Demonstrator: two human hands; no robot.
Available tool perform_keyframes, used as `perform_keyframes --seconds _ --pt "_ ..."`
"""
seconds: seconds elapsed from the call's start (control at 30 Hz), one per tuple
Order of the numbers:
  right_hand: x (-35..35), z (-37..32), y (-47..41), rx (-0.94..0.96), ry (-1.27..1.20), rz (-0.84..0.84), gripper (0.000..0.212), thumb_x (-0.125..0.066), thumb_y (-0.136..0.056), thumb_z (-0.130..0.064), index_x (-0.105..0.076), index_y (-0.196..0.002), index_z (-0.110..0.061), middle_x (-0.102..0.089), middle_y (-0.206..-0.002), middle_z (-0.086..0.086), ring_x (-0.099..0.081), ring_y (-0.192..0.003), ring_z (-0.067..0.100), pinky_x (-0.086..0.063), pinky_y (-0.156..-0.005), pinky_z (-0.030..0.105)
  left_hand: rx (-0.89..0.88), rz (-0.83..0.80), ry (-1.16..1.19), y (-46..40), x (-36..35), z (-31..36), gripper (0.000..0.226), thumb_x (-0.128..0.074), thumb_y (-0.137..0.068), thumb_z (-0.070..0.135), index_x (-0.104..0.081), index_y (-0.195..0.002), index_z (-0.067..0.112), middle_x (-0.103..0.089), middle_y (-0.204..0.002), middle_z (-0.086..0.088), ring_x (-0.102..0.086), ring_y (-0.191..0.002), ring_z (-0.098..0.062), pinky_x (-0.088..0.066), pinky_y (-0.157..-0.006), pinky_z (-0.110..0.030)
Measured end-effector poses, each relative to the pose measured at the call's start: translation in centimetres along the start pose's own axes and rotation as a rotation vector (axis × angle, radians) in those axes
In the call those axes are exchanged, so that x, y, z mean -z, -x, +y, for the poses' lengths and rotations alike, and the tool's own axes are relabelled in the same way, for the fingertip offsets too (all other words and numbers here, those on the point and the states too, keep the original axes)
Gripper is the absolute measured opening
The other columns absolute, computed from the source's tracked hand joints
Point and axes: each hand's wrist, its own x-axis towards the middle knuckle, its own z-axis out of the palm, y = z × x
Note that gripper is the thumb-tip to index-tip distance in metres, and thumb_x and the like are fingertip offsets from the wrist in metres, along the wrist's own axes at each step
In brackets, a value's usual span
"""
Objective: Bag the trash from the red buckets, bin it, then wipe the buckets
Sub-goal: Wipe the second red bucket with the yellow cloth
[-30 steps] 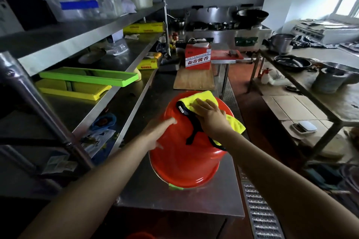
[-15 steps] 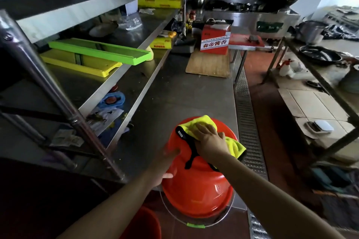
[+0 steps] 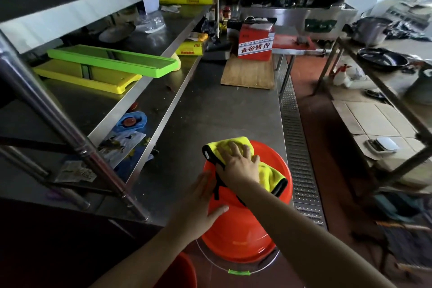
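Red bucket (image 3: pixel 245 217) lies overturned at the near end of the table (image 3: pixel 210 112), bottom toward the far end, mouth toward you and overhanging the table edge. Its wire handle (image 3: pixel 238 272) hangs free below the rim.

Your right hand (image 3: pixel 238 166) lies flat, fingers spread, pressing a yellow cloth (image 3: pixel 268 173) onto the upturned bottom of the bucket. Your left hand (image 3: pixel 203 203) rests open-palmed on the bucket's left wall, steadying it; neither hand grips anything.

Second red bucket (image 3: pixel 180 273) sits partly in view below and left of the first, near the floor. Judged stage: wiping; bagging appears done.

Risks: the bucket overhangs, so a hard push toward you could tip it off the table. The smooth wall gives your flat left hand little hold, so the bucket may roll. The trailing cloth edge could snag the handle.
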Motion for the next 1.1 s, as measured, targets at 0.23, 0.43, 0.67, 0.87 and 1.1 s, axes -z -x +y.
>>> perform_keyframes --seconds 0.23,0.43,0.67,0.87,1.1 --pt "1.2 7.2 -0.6 -0.160 0.107 0.082 0.045 -0.047 -0.094 -0.046 -0.051 -0.137 -0.036 -0.042 -0.147 -0.003 -0.032 -0.131 0.031 -0.032 -0.100 0.048 -0.067 -0.008 -0.097 -0.1 -0.1 -0.6 0.093 -0.024 -0.084 0.085 -0.014 -0.155 0.027 -0.001 -0.163 0.006 -0.002 -0.148 -0.011 -0.024 -0.115 -0.037" --pt "0.1 2.8 0.4 -0.200 0.008 0.066 0.052 -0.041 -0.093 -0.054 -0.043 -0.143 -0.037 -0.037 -0.153 0.000 -0.022 -0.142 0.038 -0.025 -0.105 0.057 -0.024 -0.059 -0.037 0.1 -0.6 -0.5 0.109 -0.028 -0.073 0.094 0.008 -0.154 0.032 0.018 -0.160 0.015 0.012 -0.146 -0.005 -0.016 -0.113 -0.034" --pt "0.0 1.6 1.2 -0.020 0.072 0.028 0.050 -0.046 -0.098 -0.047 -0.039 -0.147 -0.041 -0.030 -0.159 -0.003 -0.021 -0.141 0.035 -0.023 -0.108 0.055 0.030 -0.006 -0.005 0.4 -1.0 -0.4 0.115 -0.029 -0.065 0.099 0.008 -0.153 0.035 0.014 -0.157 0.018 0.007 -0.143 -0.002 -0.022 -0.115 -0.035" --pt "1.5 7.0 2.0 -0.273 0.132 0.072 0.047 -0.046 -0.096 -0.029 -0.045 -0.141 -0.039 -0.035 -0.154 -0.005 -0.027 -0.136 0.033 -0.030 -0.105 0.050 -0.002 -0.044 -0.022 0.0 -0.8 -0.2 0.120 -0.024 -0.066 0.099 0.009 -0.155 0.026 0.015 -0.161 0.011 0.005 -0.148 -0.010 -0.019 -0.117 -0.037" --pt "-0.6 -0.3 2.2 -0.016 0.000 0.051 0.051 -0.049 -0.095 -0.027 -0.046 -0.145 -0.036 -0.036 -0.157 -0.003 -0.025 -0.138 0.035 -0.027 -0.105 0.051 0.016 -0.007 0.106 0.2 -0.9 -0.2 0.111 -0.039 -0.064 0.096 -0.003 -0.153 0.039 -0.005 -0.161 0.013 -0.014 -0.147 -0.012 -0.036 -0.112 -0.044"
